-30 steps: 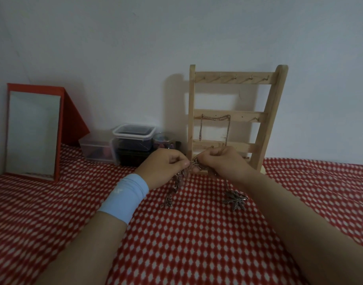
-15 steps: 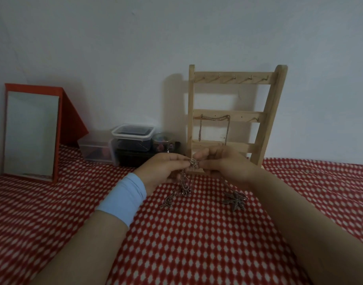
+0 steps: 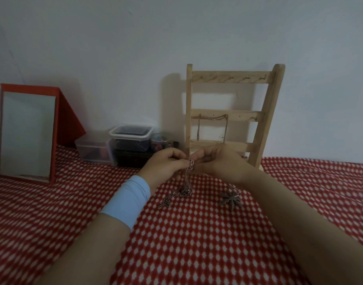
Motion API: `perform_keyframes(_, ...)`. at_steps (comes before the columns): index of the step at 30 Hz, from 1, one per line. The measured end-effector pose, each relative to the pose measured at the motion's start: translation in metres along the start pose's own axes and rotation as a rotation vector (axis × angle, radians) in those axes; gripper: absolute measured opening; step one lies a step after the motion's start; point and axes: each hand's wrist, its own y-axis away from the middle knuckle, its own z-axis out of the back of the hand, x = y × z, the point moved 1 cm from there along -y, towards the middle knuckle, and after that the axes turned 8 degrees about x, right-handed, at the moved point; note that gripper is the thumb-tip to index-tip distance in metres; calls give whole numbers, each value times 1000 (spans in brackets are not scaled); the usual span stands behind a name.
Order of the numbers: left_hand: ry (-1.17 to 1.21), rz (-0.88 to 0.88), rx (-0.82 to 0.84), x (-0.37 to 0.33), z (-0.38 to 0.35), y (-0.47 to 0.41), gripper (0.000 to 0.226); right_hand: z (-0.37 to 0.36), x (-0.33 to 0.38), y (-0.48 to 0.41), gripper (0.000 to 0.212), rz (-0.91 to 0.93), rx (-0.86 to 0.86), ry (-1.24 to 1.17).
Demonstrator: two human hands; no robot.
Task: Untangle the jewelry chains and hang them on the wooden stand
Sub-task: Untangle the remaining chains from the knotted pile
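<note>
A tangle of thin metal chains point(image 3: 186, 187) hangs from my fingertips down onto the red-and-white cloth. My left hand point(image 3: 166, 163) and my right hand point(image 3: 217, 161) meet in front of the wooden stand point(image 3: 267, 112), and both pinch the top of the tangle between them. A leaf-shaped pendant point(image 3: 231, 198) lies on the cloth under my right wrist. Loose chain ends point(image 3: 166, 201) trail to the lower left. One chain point(image 3: 212, 118) hangs on the stand's middle rail. The top rail's hooks are bare.
A red-framed mirror point(image 3: 28, 132) leans against the wall at the left. Clear plastic boxes point(image 3: 131, 140) and a small jar point(image 3: 160, 139) sit between the mirror and the stand. The red-and-white patterned cloth point(image 3: 197, 243) covers the surface in front of me.
Both hands have kept pinching the tangle and lifted it slightly. The hanging chains have straightened below my fingers. The pendant has stayed on the cloth.
</note>
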Motion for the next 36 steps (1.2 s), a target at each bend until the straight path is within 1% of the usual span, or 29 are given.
perform_keyframes(3, 18, -51, -14, -2, -3, 1, 22, 0, -1, -2, 13, -63, -10, -39)
perform_keyframes(5, -2, -84, -19, -5, -4, 3, 23, -1, -2, -3, 15, -81, -9, -81)
perform_keyframes(8, -86, -87, -28, -5, -3, 2, 15, -2, -2, -1, 16, -88, 10, -133)
perform_keyframes(10, -87, -58, -1, -1, 0, 0, 10, 0, -4, -1, 19, -119, 22, -135)
perform_keyframes(11, -61, -42, 35, 1, 0, 0, 14, 2, -5, 0, 19, -137, 26, -137)
perform_keyframes(12, -29, -25, 77, 2, -1, -1, 23, 4, -5, 0, 19, -155, 22, -138)
perform_keyframes(13, -8, -2, 120, 2, -3, 0, 36, 5, -4, 0, 18, -172, 7, -140)
perform_keyframes(15, -73, 29, 163, 2, -9, 0, 59, 6, -3, -1, 15, -190, -28, -163)
perform_keyframes(16, -114, 24, 156, 1, -12, 1, 63, 6, -1, -1, 15, -189, -38, -185)
perform_keyframes(18, -123, -3, 115, 0, -15, 1, 57, 7, 2, -1, 15, -180, -59, -197)
perform_keyframes(20, -108, -17, 85, -2, -13, 3, 48, 9, 1, -1, 14, -155, -89, -117)
perform_keyframes(23, -127, -66, 47, -1, -9, 4, 44, 9, -1, -2, 16, -130, -140, -64)
perform_keyframes(26, -161, -114, 19, -1, -8, 4, 40, 10, -3, -4, 12, -151, -148, 100)
perform_keyframes(28, -144, -123, 9, -1, -7, 5, 36, 13, -4, -5, 20, -190, -123, 164)
perform_keyframes(30, -139, -132, 5, -1, -6, 5, 31, 14, -3, -4, 23, -207, -100, 184)
perform_keyframes(32, -149, -150, 14, -1, -6, 6, 27, 16, -1, -2, 21, -198, -61, 189)
perform_keyframes(36, -210, -242, 29, -1, -6, 6, 16, 21, -1, 0, 16, -195, -9, 91)
